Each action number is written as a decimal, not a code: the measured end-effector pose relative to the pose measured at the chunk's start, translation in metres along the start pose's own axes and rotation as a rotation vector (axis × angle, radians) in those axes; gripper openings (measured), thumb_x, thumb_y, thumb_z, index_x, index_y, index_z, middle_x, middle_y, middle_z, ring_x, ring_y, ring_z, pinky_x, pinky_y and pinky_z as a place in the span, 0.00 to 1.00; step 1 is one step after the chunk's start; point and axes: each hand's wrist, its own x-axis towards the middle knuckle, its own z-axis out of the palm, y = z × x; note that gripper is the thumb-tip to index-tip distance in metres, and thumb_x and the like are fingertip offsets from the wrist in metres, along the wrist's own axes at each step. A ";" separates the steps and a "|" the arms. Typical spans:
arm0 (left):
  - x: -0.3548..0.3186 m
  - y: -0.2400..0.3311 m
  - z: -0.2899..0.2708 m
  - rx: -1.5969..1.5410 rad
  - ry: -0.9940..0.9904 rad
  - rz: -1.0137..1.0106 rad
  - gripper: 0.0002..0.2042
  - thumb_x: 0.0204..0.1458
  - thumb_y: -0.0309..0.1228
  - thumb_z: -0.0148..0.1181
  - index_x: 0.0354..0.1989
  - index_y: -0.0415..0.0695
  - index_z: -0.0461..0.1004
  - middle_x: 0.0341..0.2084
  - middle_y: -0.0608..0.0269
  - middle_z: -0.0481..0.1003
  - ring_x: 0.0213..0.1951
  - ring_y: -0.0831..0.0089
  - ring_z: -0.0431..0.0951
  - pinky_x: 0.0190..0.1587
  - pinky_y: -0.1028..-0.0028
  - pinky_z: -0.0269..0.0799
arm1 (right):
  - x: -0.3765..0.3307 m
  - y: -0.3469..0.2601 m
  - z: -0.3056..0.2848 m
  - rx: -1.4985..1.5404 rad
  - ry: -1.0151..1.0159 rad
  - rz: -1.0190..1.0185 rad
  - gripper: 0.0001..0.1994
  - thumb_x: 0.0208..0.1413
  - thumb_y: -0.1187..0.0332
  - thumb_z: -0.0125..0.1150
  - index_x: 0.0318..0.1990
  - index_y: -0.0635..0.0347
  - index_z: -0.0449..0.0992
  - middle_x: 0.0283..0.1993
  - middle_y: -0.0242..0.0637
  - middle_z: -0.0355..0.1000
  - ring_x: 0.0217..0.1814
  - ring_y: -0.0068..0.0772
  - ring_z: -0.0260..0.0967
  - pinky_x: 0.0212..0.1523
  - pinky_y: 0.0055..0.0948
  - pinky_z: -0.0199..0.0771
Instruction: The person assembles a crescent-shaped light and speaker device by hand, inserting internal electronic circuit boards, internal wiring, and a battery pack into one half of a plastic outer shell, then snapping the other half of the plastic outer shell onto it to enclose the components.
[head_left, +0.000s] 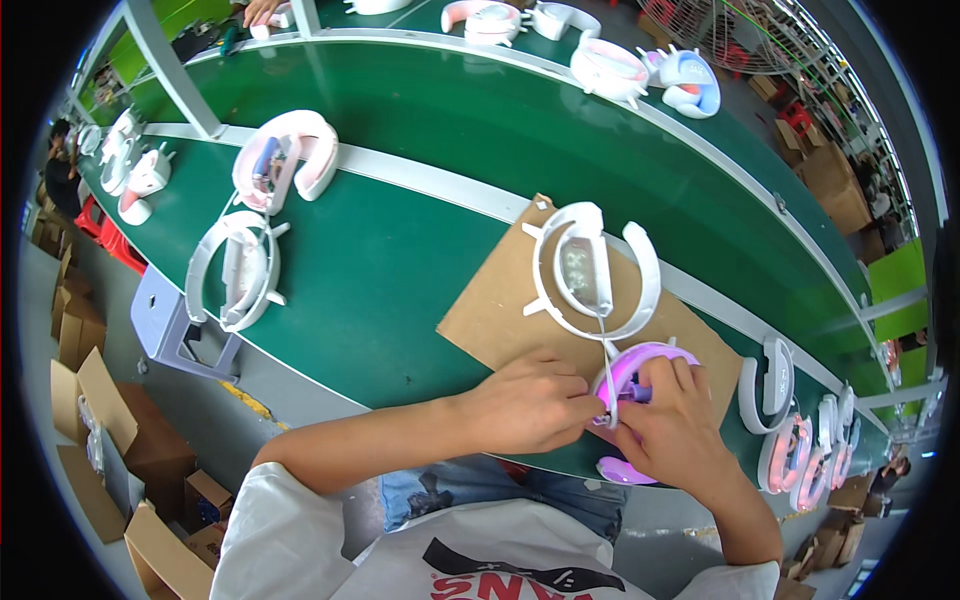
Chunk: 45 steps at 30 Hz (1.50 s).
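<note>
A purple-pink curved plastic housing (655,352) sits near the table's front edge, partly covered by my hands. My right hand (672,425) is closed around it, thumb and fingers reaching into its inner side. From the left, my left hand (535,405) comes in with fingers pinched at the housing's left rim; what is between the fingertips is hidden. A thin pale cable (606,345) runs from there up to a white C-shaped housing (645,290), which lies with its inside facing up on a cardboard sheet (490,300). The purple housing's lower end (625,471) shows below my right hand.
More opened white and pink C-shaped housings (318,160) lie on the green table (370,250) to the left. Others stand at the right end, beside a white one (768,390). A pale metal rail (420,180) borders the green belt (450,110). Another person's hand (262,12) shows far left.
</note>
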 end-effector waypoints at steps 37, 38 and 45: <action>0.004 -0.002 0.002 0.017 0.014 0.035 0.10 0.42 0.26 0.70 0.35 0.46 0.82 0.23 0.68 0.73 0.28 0.66 0.75 0.38 0.66 0.72 | -0.024 0.011 0.005 0.143 0.154 -0.010 0.09 0.47 0.68 0.73 0.38 0.56 0.84 0.56 0.38 0.69 0.55 0.45 0.69 0.52 0.47 0.68; 0.004 -0.002 0.002 0.012 0.012 0.032 0.10 0.42 0.26 0.70 0.35 0.46 0.82 0.23 0.68 0.73 0.28 0.66 0.75 0.38 0.66 0.72 | -0.026 0.012 0.004 0.130 0.170 -0.043 0.10 0.47 0.69 0.73 0.38 0.56 0.84 0.57 0.39 0.70 0.55 0.46 0.70 0.52 0.46 0.69; 0.004 -0.002 0.002 -0.006 0.007 0.023 0.10 0.42 0.26 0.70 0.35 0.45 0.82 0.23 0.67 0.74 0.29 0.66 0.75 0.39 0.66 0.72 | -0.016 0.008 0.007 0.103 0.111 -0.029 0.09 0.48 0.69 0.72 0.38 0.54 0.84 0.57 0.39 0.70 0.57 0.45 0.70 0.55 0.48 0.67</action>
